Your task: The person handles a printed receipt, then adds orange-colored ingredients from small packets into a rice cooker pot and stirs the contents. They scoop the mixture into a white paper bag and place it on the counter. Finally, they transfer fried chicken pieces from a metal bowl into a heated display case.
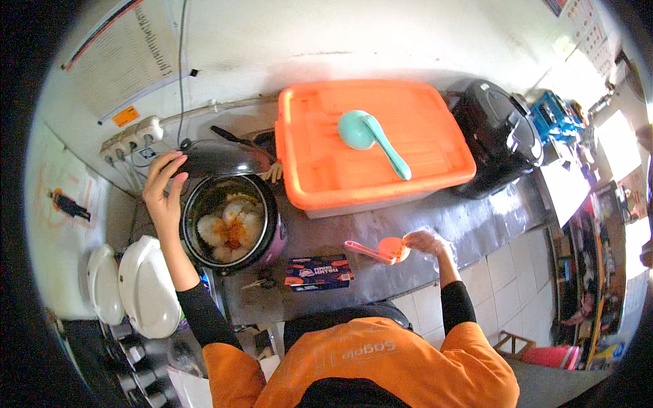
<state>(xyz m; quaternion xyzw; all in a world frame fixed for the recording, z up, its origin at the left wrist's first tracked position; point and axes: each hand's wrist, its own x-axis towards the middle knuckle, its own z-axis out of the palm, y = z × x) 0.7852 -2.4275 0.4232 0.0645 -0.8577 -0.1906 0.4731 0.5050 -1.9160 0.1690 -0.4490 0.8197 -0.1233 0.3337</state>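
Note:
On the left of the counter stands a round cooking pot (272,239), apparently a rice cooker, with white rounded lumps of food (209,230) inside and orange-red seasoning on top. My left hand (166,186) touches the left edge of its raised black lid (219,159), fingers apart. At the right, my right hand (428,241), in a clear plastic glove, has its fingertips at the rim of a pink-orange scoop (360,249) that holds orange bits. Whether the hand grips the scoop or something in it cannot be told. Between pot and scoop lies a dark printed box (319,273).
Behind the scoop stands a bin with an orange lid (316,153), a turquoise ladle (357,130) on it. A large black cooker (495,132) is to its right. Scissors (260,283) lie near the pot; power sockets (133,137) and cords are on the left wall.

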